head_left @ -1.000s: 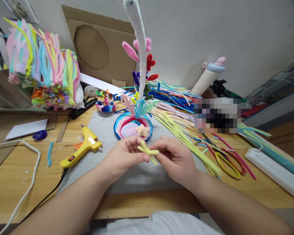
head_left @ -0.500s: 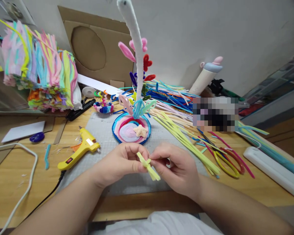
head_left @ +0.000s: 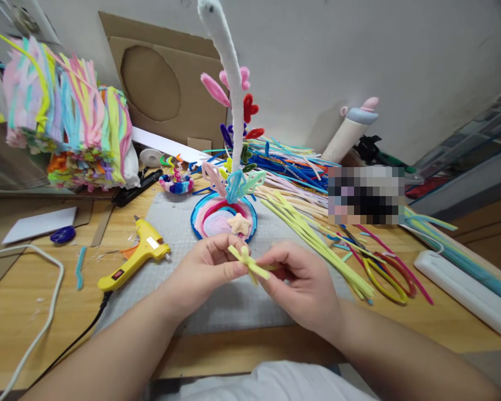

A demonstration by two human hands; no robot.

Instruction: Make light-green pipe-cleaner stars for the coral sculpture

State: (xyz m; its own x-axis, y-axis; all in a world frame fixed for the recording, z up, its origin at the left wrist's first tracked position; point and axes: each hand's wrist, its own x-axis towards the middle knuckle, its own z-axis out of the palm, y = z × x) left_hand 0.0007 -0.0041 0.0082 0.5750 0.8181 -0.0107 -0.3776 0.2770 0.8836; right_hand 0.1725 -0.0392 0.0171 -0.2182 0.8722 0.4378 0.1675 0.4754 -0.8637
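Between both hands is a small bundle of pale yellow pipe cleaners (head_left: 254,269), crossed at the middle with short ends sticking out. My left hand (head_left: 206,273) pinches it between thumb and fingers from the left. From the other side, my right hand (head_left: 303,284) grips it with thumb and forefinger; its curled fingers hide part of the bundle. Just beyond the hands stands a pipe-cleaner ornament: a round pink and blue base (head_left: 195,223), a cream star (head_left: 239,224), a tall white stem (head_left: 236,106) and colourful petals and loops.
A yellow glue gun (head_left: 140,253) lies left on the table, its cord trailing forward. Loose yellow-green pipe cleaners (head_left: 313,239) and scissors (head_left: 386,278) lie right. Bundled pipe cleaners (head_left: 67,111) stand back left. A white power strip (head_left: 463,289) and a bottle (head_left: 346,133) are at right.
The yellow bundle has turned in my fingers, its lower end swinging up to the right. Both hands have shifted slightly upward.
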